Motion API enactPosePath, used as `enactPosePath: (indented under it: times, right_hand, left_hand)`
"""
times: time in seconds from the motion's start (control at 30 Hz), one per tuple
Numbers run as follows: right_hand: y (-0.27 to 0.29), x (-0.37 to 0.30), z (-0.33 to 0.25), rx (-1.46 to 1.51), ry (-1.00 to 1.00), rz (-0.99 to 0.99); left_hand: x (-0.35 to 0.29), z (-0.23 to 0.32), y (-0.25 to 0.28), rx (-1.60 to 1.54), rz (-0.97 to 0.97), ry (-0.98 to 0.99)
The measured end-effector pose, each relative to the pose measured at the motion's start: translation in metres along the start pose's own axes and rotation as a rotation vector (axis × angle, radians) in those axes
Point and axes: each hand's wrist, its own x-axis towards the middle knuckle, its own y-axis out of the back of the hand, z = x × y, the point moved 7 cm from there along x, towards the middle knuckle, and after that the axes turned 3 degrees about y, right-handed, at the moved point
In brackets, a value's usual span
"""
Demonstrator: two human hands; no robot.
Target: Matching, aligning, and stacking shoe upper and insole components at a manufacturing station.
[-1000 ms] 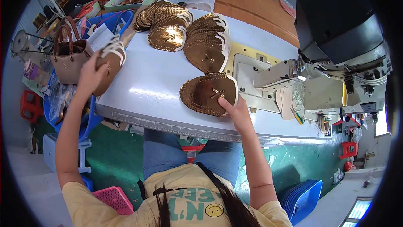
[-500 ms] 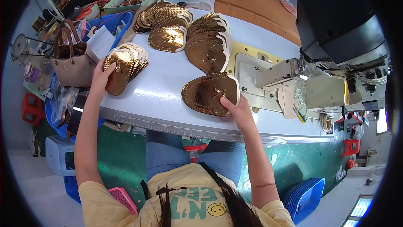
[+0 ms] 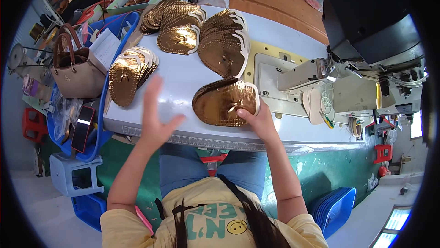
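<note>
My right hand [image 3: 260,122] grips a small stack of shiny gold shoe uppers [image 3: 213,105] at its right end. The thumb lies on top beside a little gold bow, and the fingers underneath are hidden. Over the white tabletop my left hand [image 3: 157,117] hangs with thumb and fingers spread, slightly blurred and holding nothing. To its upper left lies a fanned pile of gold uppers [image 3: 123,80] with pale edges. Two larger overlapping rows of uppers, a left row [image 3: 178,39] and a right row [image 3: 222,55], lie farther back.
A sewing machine [image 3: 298,78] stands on the right of the table [image 3: 169,76], with small yellow-handled snippers [image 3: 328,122] near it. At left, a blue bin [image 3: 94,144] holds a beige handbag [image 3: 80,76] and a phone [image 3: 83,128]. A ruler strip [image 3: 192,141] runs along the front edge.
My left hand has let go of the left pile and moved right, its fingers opening out. My right hand keeps its hold, the stack shifted slightly left.
</note>
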Motion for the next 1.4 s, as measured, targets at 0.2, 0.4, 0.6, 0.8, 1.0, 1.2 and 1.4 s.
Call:
enactPosePath:
  times: [0.2,0.4,0.6,0.8,1.0,1.2,1.4]
  right_hand:
    - [-0.007,-0.020,-0.007,-0.099,0.125,-0.007]
    - [-0.009,-0.023,-0.010,-0.181,0.211,-0.050]
    - [-0.015,-0.022,-0.018,-0.114,0.157,-0.115]
    - [0.016,0.053,-0.031,-0.193,0.290,-0.141]
    - [-0.042,0.124,-0.022,-1.430,0.522,0.095]
    - [-0.028,0.164,-0.024,-1.466,0.507,0.144]
    - [-0.021,0.203,-0.026,-1.508,0.498,0.169]
  left_hand:
    - [0.037,0.048,-0.067,0.346,-0.171,-0.235]
    - [0.035,0.026,-0.081,-0.122,-0.446,0.104]
    - [0.020,0.037,-0.072,0.002,-0.321,0.079]
    - [0.020,-0.001,-0.059,-0.286,-0.250,0.370]
    - [0.013,-0.023,-0.061,-0.412,-0.259,0.543]
    - [0.008,-0.035,-0.062,-0.537,-0.249,0.608]
    - [0.006,-0.036,-0.061,-0.562,-0.231,0.615]
